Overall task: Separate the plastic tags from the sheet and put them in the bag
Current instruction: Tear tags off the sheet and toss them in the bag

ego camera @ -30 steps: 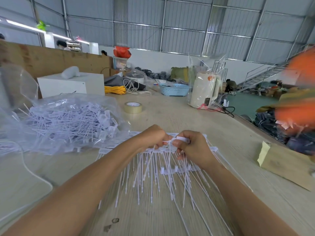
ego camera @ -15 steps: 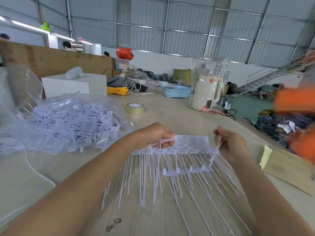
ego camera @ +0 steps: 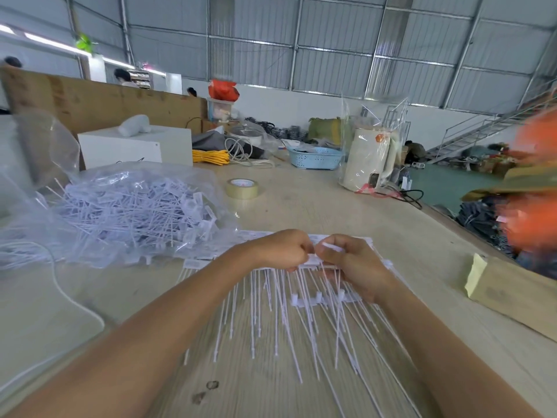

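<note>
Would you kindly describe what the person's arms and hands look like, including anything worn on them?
Both forearms are bare as far as the frame shows, with no sleeves in view. The left hand and right hand wear no gloves, and no rings, watch or bracelet can be seen.

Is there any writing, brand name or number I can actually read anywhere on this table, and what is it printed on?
None can be read.
Tape roll: red print on the core, too blurred.
White kettle: orange mark and hanging tags, too small.
White box: tiny dark marks, illegible.
</note>
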